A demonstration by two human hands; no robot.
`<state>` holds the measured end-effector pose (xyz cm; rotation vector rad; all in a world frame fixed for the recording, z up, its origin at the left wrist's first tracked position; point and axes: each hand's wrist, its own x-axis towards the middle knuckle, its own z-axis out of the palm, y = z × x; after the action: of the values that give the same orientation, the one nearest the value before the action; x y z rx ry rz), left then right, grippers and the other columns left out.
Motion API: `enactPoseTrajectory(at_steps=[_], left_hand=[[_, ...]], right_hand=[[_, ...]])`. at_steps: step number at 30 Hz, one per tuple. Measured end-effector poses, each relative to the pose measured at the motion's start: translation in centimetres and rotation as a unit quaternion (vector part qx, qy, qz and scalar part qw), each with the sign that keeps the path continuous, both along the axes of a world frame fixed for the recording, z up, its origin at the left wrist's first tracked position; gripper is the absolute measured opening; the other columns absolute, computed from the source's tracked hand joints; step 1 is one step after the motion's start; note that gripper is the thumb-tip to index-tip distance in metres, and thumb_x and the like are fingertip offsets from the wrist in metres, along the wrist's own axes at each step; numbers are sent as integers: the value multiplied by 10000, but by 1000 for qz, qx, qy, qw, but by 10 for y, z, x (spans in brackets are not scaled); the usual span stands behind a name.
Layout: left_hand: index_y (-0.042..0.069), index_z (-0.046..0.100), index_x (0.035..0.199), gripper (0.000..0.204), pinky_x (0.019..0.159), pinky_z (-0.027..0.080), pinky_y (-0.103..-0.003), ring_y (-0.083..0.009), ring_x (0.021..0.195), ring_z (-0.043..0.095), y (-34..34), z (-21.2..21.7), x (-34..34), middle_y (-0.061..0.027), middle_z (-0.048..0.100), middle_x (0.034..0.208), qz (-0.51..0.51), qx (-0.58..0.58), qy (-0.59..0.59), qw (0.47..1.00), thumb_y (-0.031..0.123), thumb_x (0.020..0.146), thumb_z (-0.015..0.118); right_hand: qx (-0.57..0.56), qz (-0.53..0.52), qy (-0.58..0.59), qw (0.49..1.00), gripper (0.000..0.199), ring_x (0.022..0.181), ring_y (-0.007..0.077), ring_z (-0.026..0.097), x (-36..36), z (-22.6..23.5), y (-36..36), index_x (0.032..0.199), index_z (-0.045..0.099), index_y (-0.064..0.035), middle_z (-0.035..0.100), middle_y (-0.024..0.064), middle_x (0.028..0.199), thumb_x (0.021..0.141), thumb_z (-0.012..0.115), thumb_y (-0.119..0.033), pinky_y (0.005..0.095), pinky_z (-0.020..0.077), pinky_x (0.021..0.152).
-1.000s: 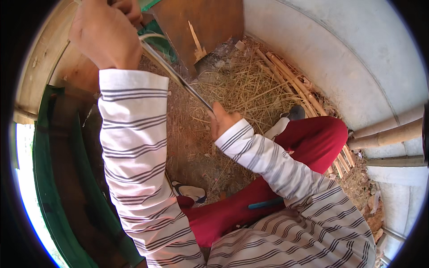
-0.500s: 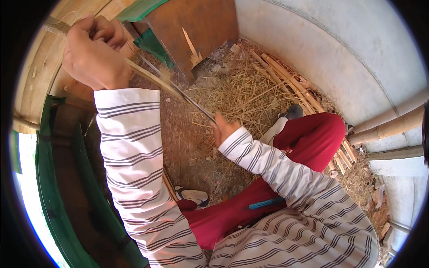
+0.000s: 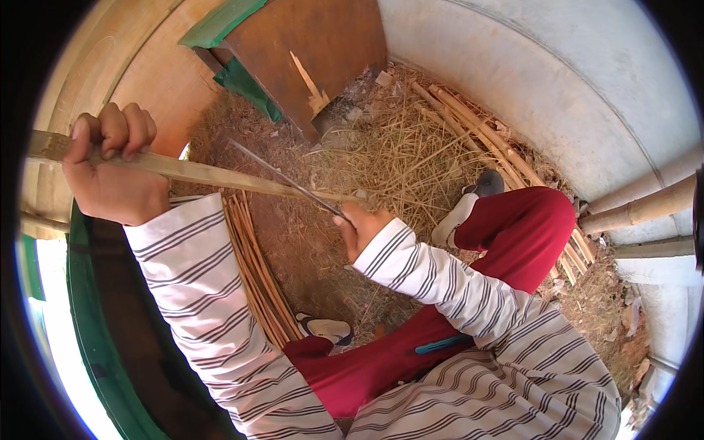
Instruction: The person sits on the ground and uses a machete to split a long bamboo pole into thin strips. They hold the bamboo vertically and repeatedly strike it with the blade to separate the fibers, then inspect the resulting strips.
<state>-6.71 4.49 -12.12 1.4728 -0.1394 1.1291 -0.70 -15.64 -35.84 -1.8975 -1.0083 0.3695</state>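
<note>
My left hand (image 3: 117, 165) is closed around the thick end of a long pale bamboo strip (image 3: 220, 174), at the left. The strip slants down to the right and tapers toward its far tip. A thin-bladed knife (image 3: 260, 160) is gripped in my right hand (image 3: 361, 229), near the middle of the view; its handle is hidden in the fingers. The blade points up and to the left, crossing the strip near the strip's thin end. Whether blade and strip touch there I cannot tell.
Below the strip lies a bundle of thin bamboo strips (image 3: 253, 271). Straw-like shavings (image 3: 396, 147) cover the ground ahead. Split bamboo poles (image 3: 484, 132) lie along the pale wall (image 3: 543, 88). A brown board (image 3: 308, 44) with green edging stands at the back. My bent knee (image 3: 521, 227) is right.
My left hand has moved down and to the left with the bamboo strip, uncovering the bundle beside my left arm. The right hand, with the knife, has shifted only slightly down and left.
</note>
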Motion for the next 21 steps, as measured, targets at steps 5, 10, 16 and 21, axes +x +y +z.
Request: enactPoseTrajectory(at_steps=[5,10,16,21], left_hand=[[145,248,639,333,584,222,-307,-140,557,251,5,8,11,-14,262,609,-57,29,15,998,213,882,464],[127,209,645,338,525,194,-308,-134,502,209,-23,22,6,-19,226,577,111,30,-14,993,230,874,435],[101,220,655,330,508,207,-295,-136,503,219,-21,11,11,-27,218,584,150,24,-30,988,179,876,453],[79,238,684,296,509,208,-296,-139,506,223,-18,11,8,-38,226,591,158,19,-18,987,155,887,439]], right_hand=[[-253,70,17,965,244,539,340,649,5,-62,5,1171,516,-63,615,170,627,980,543,-212,431,504,461],[-436,87,33,895,309,794,388,673,22,-179,16,1215,497,-31,655,271,898,987,531,-237,525,533,683],[-163,6,41,986,182,466,383,588,7,-74,-3,1034,543,-32,559,196,545,983,546,-206,464,455,428],[-20,19,-42,999,141,380,354,538,-3,-81,7,1015,534,-38,495,157,464,981,552,-174,408,403,363]])
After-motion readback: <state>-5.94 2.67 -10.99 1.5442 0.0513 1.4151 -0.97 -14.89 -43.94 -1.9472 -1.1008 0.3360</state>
